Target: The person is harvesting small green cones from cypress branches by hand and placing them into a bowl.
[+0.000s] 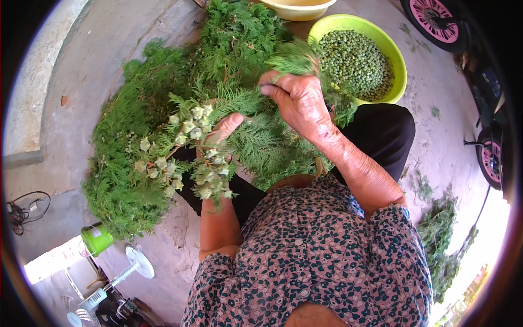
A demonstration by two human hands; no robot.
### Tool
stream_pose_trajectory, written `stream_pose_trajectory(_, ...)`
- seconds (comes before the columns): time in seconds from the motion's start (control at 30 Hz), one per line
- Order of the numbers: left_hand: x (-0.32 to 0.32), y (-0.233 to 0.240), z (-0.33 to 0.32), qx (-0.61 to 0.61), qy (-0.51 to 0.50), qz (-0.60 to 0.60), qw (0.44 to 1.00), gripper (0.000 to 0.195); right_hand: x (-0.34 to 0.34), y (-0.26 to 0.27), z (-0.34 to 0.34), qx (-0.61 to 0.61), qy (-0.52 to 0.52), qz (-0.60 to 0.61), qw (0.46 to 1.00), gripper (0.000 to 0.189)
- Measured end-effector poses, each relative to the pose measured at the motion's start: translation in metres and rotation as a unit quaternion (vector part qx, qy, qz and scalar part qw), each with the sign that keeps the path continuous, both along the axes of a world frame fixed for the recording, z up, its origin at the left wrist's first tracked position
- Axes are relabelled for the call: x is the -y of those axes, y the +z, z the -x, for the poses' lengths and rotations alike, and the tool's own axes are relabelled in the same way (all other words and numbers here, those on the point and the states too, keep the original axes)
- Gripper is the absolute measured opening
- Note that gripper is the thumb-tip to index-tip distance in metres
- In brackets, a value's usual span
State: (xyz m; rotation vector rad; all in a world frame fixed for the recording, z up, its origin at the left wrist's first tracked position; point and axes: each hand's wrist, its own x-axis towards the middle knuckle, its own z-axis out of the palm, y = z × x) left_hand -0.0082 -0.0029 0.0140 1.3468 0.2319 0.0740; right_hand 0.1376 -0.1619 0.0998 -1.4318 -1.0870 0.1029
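My left hand (pixel 224 129) is closed around an arborvitae branch, its thumb raised and much of the palm hidden by foliage. Clusters of pale green cones (pixel 197 122) hang from this branch on both sides of the wrist. To the right, my right hand (pixel 300 98) is raised with its fingers curled. A motion-blurred green sprig (pixel 292 57) sticks out beyond its knuckles, held in the fist. Just past that sprig stands a lime-green basin (pixel 401 77) holding many small green cones (pixel 355 65). More cut sprays (pixel 261 143) lie between my knees.
A large heap of arborvitae branches (pixel 122 163) covers the floor ahead and to the left. Beyond it is a cream basin (pixel 300 12). A pink-wheeled bike (pixel 433 20) stands at right, near loose foliage (pixel 439 233). Lower left are a green bucket (pixel 97 240) and a fan (pixel 139 262).
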Motion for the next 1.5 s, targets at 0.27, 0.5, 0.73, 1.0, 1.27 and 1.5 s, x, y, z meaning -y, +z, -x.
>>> stream_pose_trajectory(0.27, 0.012, 0.024, -0.003, 0.022, 0.111, 0.027, 0.993, 0.045, -0.010, -0.002, -0.008, -0.062, -0.052, 0.014, 0.997, 0.014)
stream_pose_trajectory(0.5, 0.029, 0.035, 0.000, -0.026, 0.164, 0.072, 0.984, 0.042, 0.013, 0.009, 0.002, -0.167, 0.056, 0.114, 0.978, 0.021)
stream_pose_trajectory(0.73, 0.035, 0.036, 0.000, -0.052, 0.171, 0.074, 0.981, 0.040, 0.019, 0.000, 0.014, 0.006, -0.034, 0.034, 0.999, 0.022)
stream_pose_trajectory(1.0, 0.040, 0.037, -0.002, -0.069, 0.171, 0.077, 0.980, 0.037, 0.022, -0.010, 0.025, 0.147, -0.004, 0.008, 0.989, 0.025)
stream_pose_trajectory(1.27, 0.041, 0.035, -0.001, -0.094, 0.172, 0.078, 0.977, 0.034, 0.027, -0.020, 0.031, 0.148, 0.009, 0.002, 0.989, 0.025)
stream_pose_trajectory(1.5, 0.038, 0.061, -0.004, -0.241, 0.150, 0.043, 0.958, 0.032, 0.036, -0.012, 0.030, 0.013, -0.031, -0.038, 0.999, 0.020)
